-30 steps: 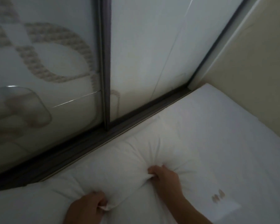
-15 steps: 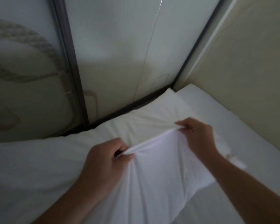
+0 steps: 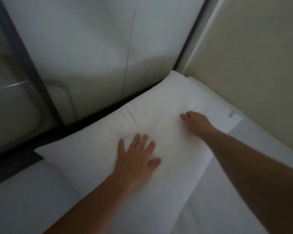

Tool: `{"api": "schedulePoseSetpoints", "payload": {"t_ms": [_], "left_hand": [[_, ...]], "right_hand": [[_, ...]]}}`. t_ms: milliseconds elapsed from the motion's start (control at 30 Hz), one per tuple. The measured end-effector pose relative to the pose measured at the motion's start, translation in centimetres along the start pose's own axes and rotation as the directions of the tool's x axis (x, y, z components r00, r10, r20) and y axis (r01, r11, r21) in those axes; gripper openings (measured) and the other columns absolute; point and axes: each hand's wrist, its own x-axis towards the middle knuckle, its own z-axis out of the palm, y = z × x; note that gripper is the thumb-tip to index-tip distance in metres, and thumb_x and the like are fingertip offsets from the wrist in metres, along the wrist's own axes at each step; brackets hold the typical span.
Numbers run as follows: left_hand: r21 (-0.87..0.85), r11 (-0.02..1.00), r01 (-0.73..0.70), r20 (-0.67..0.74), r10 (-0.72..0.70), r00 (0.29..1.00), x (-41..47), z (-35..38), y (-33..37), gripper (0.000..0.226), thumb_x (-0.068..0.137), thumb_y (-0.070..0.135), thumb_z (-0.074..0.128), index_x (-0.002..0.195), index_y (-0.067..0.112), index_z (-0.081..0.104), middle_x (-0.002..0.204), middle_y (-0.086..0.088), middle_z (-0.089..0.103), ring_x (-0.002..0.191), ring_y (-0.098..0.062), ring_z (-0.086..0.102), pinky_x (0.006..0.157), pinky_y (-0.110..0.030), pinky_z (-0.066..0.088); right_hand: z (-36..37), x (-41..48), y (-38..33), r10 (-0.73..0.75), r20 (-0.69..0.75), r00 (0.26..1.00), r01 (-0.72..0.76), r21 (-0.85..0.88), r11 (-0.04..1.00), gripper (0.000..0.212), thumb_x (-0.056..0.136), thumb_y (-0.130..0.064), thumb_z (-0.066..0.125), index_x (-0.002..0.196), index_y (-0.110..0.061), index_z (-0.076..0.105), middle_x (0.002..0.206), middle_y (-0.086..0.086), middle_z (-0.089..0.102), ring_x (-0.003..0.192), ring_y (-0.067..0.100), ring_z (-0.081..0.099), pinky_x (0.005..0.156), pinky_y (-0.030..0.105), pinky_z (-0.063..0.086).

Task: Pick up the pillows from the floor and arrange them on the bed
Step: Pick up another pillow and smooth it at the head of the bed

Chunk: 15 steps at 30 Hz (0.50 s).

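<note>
A white pillow (image 3: 152,112) lies flat on the bed (image 3: 254,149), its long side against the glass doors and its far end tucked into the corner by the wall. My left hand (image 3: 135,159) rests palm down on the pillow's near half, fingers spread, holding nothing. My right hand (image 3: 195,122) presses on the pillow's right part with the fingers curled downward; it grips nothing that I can see. No other pillow is in view.
Sliding glass doors with a dark frame (image 3: 41,92) run along the left and back of the bed. A beige wall (image 3: 252,73) borders the bed on the right. White sheet (image 3: 24,200) shows at the lower left.
Both hands have let go of the pillow's edge. The pillow now lies flat, pushed further into the corner, and the hands rest on top of it.
</note>
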Motion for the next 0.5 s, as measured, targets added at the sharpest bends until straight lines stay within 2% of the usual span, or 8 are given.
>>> {"api": "schedulePoseSetpoints", "payload": {"t_ms": [33,100,167,200,267,333,433,500], "left_hand": [[-0.028,1.0,-0.011,0.042,0.012,0.999,0.1,0.6,-0.6,0.073,0.081,0.075,0.02,0.144,0.039,0.012,0.159,0.012,-0.003,0.143,-0.009,-0.012,0.113,-0.056,-0.01],[-0.054,0.998,-0.024,0.104,0.03,0.994,0.4,0.9,-1.6,0.093,0.066,0.089,0.015,0.145,0.041,0.0,0.156,0.016,-0.016,0.139,-0.005,-0.024,0.112,-0.054,-0.018],[-0.052,0.997,-0.066,0.128,0.072,0.989,0.5,0.9,-2.1,0.11,0.053,0.096,0.019,0.144,0.04,-0.009,0.154,0.016,-0.023,0.136,-0.005,-0.03,0.111,-0.056,-0.02],[-0.051,0.995,-0.08,0.133,0.086,0.987,0.6,1.1,-2.3,0.117,0.047,0.098,0.022,0.143,0.04,-0.012,0.153,0.016,-0.025,0.136,-0.006,-0.032,0.11,-0.057,-0.019],[-0.037,0.992,-0.117,0.128,0.121,0.984,0.5,1.5,-2.7,0.125,0.042,0.099,0.03,0.143,0.039,-0.014,0.153,0.015,-0.026,0.136,-0.008,-0.032,0.11,-0.059,-0.017],[-0.024,0.99,-0.14,0.078,0.141,0.987,0.7,2.0,-2.7,0.118,0.05,0.093,0.038,0.144,0.038,-0.007,0.155,0.016,-0.018,0.14,-0.008,-0.023,0.111,-0.059,-0.014],[0.0,0.992,-0.129,-0.073,0.129,0.989,1.0,2.3,-1.9,0.08,0.075,0.069,0.049,0.142,0.036,0.022,0.157,0.015,0.016,0.144,-0.008,0.007,0.113,-0.056,-0.001],[-0.03,0.99,-0.141,-0.154,0.135,0.979,0.4,2.0,-1.2,0.047,0.086,0.046,0.052,0.129,0.03,0.048,0.143,0.01,0.047,0.135,-0.009,0.035,0.112,-0.054,0.01]], "right_hand": [[1.2,0.3,-0.4,0.079,-0.008,0.997,-0.078,0.09,0.993,0.051,0.091,-0.054,0.044,0.109,-0.008,0.058,0.117,0.018,0.061,0.102,0.033,0.056,0.083,0.037,0.04],[2.4,1.4,-1.7,0.257,-0.095,0.962,-0.238,0.181,0.954,0.087,0.072,-0.078,0.046,0.122,-0.007,0.048,0.126,0.016,0.051,0.11,0.035,0.051,0.088,0.043,0.041],[2.3,2.5,-2.2,0.379,-0.155,0.912,-0.369,0.093,0.925,0.115,0.054,-0.093,0.04,0.127,-0.004,0.045,0.129,0.018,0.047,0.116,0.038,0.045,0.092,0.047,0.039],[2.2,3.1,-2.1,0.379,-0.143,0.914,-0.383,0.002,0.924,0.118,0.049,-0.096,0.035,0.123,-0.005,0.05,0.126,0.017,0.052,0.114,0.038,0.047,0.09,0.046,0.039],[2.4,4.1,-2.2,0.369,-0.021,0.929,-0.369,-0.128,0.921,0.106,0.052,-0.095,0.034,0.113,-0.012,0.059,0.117,0.012,0.061,0.107,0.035,0.054,0.082,0.042,0.038],[3.0,4.7,-2.0,0.377,0.057,0.924,-0.369,-0.117,0.922,0.081,0.067,-0.08,0.048,0.112,-0.013,0.059,0.117,0.01,0.063,0.106,0.033,0.057,0.078,0.04,0.037],[4.4,5.0,-2.0,0.324,-0.008,0.946,-0.324,-0.04,0.945,0.038,0.087,-0.037,0.054,0.106,-0.004,0.061,0.114,0.016,0.065,0.102,0.033,0.062,0.084,0.035,0.046],[4.5,4.3,-1.9,0.293,-0.04,0.955,-0.294,-0.034,0.955,0.029,0.087,-0.018,0.045,0.101,0.0,0.064,0.109,0.02,0.067,0.099,0.034,0.063,0.086,0.034,0.048]]}}
